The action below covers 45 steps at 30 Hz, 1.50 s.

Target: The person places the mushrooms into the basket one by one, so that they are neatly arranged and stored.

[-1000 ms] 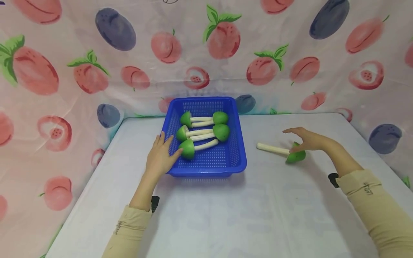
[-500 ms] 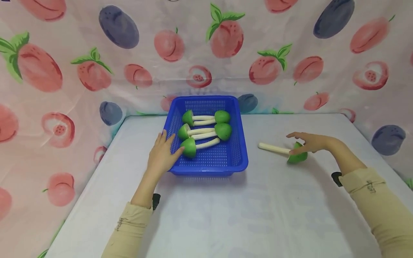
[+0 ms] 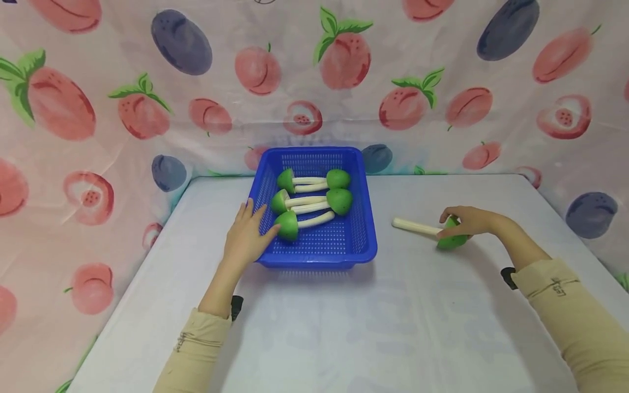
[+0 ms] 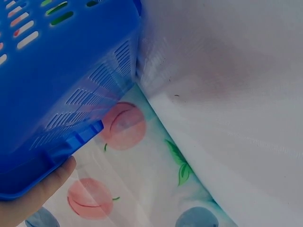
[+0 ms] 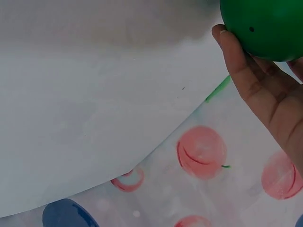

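Observation:
In the head view, a toy mushroom with a pale stalk and green cap (image 3: 449, 240) lies on the table, its stalk pointing left. My right hand (image 3: 469, 220) holds the cap from above, thumb on the near side and fingers curled over the far side. The right wrist view shows those fingers against the round green cap (image 5: 265, 28). My left hand (image 3: 244, 234) rests on the left rim of a blue plastic basket (image 3: 314, 258), fingers fairly straight and spread. Several similar mushrooms (image 3: 314, 219) lie in the basket, caps at alternating ends.
The table (image 3: 393, 327) wears a white cover. Behind it and at the sides hangs a cloth (image 3: 344, 131) printed with peaches and plums. The basket stands near the back edge, left of the single mushroom.
My right hand's fingers have drawn in and closed over the mushroom's cap, having been spread above it. My left hand has stayed on the basket's rim. The mushroom has not visibly moved.

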Each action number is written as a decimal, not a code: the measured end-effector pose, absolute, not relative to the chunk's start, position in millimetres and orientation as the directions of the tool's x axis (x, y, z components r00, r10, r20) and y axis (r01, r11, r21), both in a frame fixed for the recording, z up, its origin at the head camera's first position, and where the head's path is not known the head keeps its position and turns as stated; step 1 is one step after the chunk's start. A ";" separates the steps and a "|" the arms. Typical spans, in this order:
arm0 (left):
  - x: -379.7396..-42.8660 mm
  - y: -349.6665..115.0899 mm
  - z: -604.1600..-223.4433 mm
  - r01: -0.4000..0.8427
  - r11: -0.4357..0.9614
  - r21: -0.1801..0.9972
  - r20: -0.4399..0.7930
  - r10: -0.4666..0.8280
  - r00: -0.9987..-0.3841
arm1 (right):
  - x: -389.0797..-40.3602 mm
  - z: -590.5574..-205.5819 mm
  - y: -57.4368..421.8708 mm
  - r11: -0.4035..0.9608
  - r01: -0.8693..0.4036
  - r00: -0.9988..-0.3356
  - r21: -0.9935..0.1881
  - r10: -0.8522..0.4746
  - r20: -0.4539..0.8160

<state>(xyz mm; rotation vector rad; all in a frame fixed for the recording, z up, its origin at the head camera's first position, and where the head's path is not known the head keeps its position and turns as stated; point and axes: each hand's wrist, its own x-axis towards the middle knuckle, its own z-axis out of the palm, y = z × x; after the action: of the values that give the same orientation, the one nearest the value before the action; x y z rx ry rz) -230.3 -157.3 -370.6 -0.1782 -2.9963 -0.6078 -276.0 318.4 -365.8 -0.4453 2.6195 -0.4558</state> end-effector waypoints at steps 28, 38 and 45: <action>-233.1 -154.6 -371.6 0.142 0.913 0.382 0.108 0.109 -0.988 | -286.8 -344.6 309.6 0.859 -0.290 -0.920 -0.421 -0.372 -0.125; -233.6 -152.5 -371.8 0.147 0.914 0.379 0.114 0.112 -0.987 | -289.7 -325.8 303.0 0.832 -0.294 -0.912 -0.470 -0.392 -0.124; -231.2 -156.5 -372.3 0.138 0.919 0.368 0.114 0.102 -0.988 | -292.4 -315.1 286.5 0.793 -0.345 -0.897 -0.502 -0.435 -0.072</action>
<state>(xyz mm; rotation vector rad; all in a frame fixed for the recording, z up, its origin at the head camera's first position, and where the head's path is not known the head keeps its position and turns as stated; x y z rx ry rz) -231.2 -156.5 -372.3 -0.1874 -2.9868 -0.5835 -292.4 286.5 -315.1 -0.6146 2.7986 -0.7307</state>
